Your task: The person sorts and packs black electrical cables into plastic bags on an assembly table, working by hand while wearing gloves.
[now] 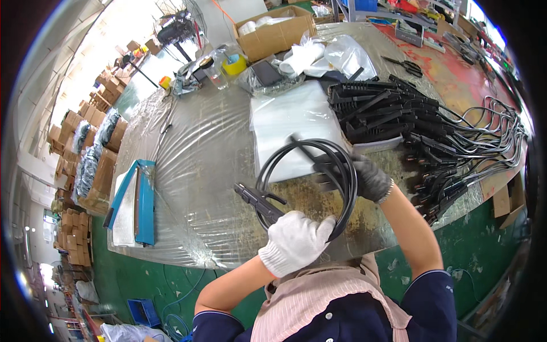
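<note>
A coil of black cable [348,200] is held upright above the table, right in front of me. My left hand [299,239], in a white knit glove, is closed round the coil's lower part. Out of its grip, to the left, points a black welding electrode holder [255,200] with a lever. My right hand [367,175], in a dark grey glove, is closed at the coil's right side, its fingers partly behind the loops. A blurred dark bar [305,149] crosses inside the coil near those fingers; its kind cannot be made out.
Clear plastic bags [293,117] lie flat beyond the coil. To the right are piled black holders [376,108] with grey cables [501,134]. A blue-framed paper cutter [146,208] sits at left. Farther back are scissors [411,66], yellow tape [234,65] and an open carton [276,35].
</note>
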{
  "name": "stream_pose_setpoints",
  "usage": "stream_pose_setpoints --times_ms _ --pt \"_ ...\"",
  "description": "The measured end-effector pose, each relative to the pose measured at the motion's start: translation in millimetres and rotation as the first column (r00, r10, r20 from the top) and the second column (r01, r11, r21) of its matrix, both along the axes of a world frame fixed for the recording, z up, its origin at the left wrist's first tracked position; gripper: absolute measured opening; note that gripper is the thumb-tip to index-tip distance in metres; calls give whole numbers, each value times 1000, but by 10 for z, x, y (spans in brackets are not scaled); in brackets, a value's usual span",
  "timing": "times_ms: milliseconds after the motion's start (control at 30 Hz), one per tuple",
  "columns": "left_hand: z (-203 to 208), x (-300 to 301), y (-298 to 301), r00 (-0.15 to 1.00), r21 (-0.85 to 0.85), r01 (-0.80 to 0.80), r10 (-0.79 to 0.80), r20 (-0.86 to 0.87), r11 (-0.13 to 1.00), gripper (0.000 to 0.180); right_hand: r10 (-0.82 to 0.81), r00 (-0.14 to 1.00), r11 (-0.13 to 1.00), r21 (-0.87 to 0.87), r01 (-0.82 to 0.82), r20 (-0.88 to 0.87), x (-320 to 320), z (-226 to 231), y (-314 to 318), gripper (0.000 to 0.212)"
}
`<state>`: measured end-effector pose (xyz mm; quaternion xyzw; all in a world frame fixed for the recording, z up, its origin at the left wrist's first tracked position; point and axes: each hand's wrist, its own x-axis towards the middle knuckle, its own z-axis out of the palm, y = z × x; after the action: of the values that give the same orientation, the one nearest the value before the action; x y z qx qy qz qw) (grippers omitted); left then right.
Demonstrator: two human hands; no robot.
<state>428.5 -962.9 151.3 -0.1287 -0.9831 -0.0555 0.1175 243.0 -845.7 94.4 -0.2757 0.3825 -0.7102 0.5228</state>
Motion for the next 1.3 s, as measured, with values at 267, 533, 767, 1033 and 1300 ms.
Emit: stream_pose_setpoints --times_ms 267,533,767,1033,1300 --pt "-1188 257 285 924 38 190 -192 330 981 15 245 -104 648 83 757 -964 748 -1023 445 71" --pt "-1259 510 -105 460 624 -737 869 181 260 74 245 -98 765 130 630 -965 458 -839 393 49" --pt "-1174 -20 -161 728 108 -685 684 50 721 85 -3 -44 758 -31 652 -999 510 -1032 379 53" --pt "-1188 -272 -103 898 198 -429 440 -13 882 76 -19 5 714 -10 700 -1000 532 -974 350 46" --pt "-981 -166 -131 829 31 -547 536 159 837 78 104 -11 699 65 713 -994 541 -938 370 48"
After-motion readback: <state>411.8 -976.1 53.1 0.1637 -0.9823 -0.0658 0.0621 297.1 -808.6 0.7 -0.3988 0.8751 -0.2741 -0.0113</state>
